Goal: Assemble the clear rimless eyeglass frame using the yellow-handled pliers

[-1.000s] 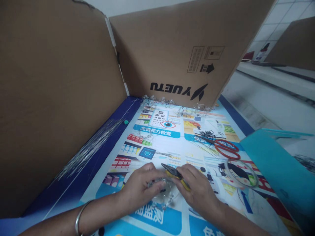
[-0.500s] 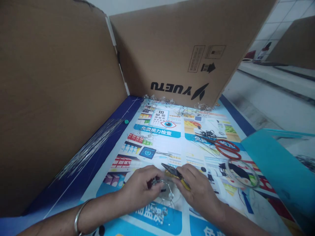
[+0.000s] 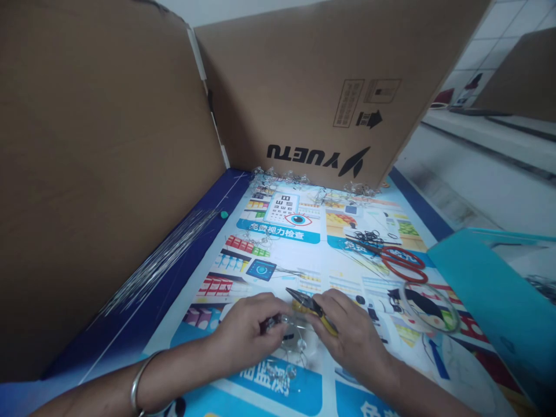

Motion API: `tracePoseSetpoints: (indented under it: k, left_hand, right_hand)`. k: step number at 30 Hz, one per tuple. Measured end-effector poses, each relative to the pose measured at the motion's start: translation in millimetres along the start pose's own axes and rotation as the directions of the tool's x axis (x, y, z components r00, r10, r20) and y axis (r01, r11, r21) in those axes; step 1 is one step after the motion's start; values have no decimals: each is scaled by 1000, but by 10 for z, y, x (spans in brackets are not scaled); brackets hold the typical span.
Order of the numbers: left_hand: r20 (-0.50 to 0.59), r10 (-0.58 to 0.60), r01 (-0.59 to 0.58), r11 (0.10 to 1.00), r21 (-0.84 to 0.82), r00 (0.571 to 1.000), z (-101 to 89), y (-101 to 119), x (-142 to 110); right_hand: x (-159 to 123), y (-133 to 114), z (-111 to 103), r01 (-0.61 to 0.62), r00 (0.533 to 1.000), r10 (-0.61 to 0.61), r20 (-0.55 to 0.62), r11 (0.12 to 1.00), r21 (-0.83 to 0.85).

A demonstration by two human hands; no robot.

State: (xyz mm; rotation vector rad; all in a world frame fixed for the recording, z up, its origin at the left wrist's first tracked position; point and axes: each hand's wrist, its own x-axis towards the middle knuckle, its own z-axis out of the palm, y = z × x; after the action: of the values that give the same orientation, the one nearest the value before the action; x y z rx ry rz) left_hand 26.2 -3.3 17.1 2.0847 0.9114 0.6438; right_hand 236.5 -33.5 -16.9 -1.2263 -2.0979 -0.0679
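Observation:
My left hand (image 3: 247, 333) is closed, its fingers pinching a piece of thin wire strung with clear beads (image 3: 292, 341) low over the printed mat (image 3: 278, 231). My right hand (image 3: 351, 336) is closed around yellow-handled pliers (image 3: 310, 307), whose dark tip points up and to the left, just above the beaded wire. The two hands almost touch. More clear beads on wire trail toward me under the hands. A silver bangle (image 3: 141, 385) circles my left wrist.
Cardboard walls stand at the left (image 3: 95, 150) and back (image 3: 330, 87). A bundle of straight thin wires (image 3: 152, 266) lies along the left wall. Red-handled scissors (image 3: 397, 260), small black rings (image 3: 369, 236), a clear ring (image 3: 430, 307) and a teal box (image 3: 490, 301) lie at right. Clear beads (image 3: 282, 176) line the back wall.
The beaded wire has shifted slightly between my fingers, and beads now hang lower toward me. Both hands stay in nearly the same place.

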Motion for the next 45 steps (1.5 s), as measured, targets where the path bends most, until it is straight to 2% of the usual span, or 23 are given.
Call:
tracePoseSetpoints:
  k: [8, 13, 16, 21, 25, 30, 39, 45]
  left_hand:
    - [8, 7, -8, 999, 42, 1000, 13, -26, 2]
    - [38, -11, 14, 997, -75, 999, -20, -25, 20]
    - [71, -20, 29, 992, -123, 997, -45, -31, 29]
    - [108, -73, 98, 965, -243, 991, -65, -39, 34]
    - [151, -104, 148, 936, -318, 983, -70, -44, 39]
    - [145, -114, 153, 943, -297, 983, -63, -68, 46]
    - [33, -41, 45, 990, -131, 999, -67, -55, 55]
    - [31, -94, 96, 990, -101, 995, -54, -53, 42]
  right_hand:
    - [-14, 39, -5, 6, 997, -8, 71, 999, 35]
    - [32, 119, -80, 37, 975, -63, 215, 992, 122]
    - [76, 166, -129, 15, 955, -65, 290, 985, 171]
    - [94, 263, -155, -12, 933, -75, 352, 971, 238]
    - [82, 318, -149, -6, 934, -107, 342, 950, 313]
    - [94, 309, -168, -5, 949, -115, 292, 925, 380]
    - [130, 207, -199, -6, 976, -59, 212, 956, 294]
    - [110, 177, -170, -27, 983, -25, 183, 960, 280]
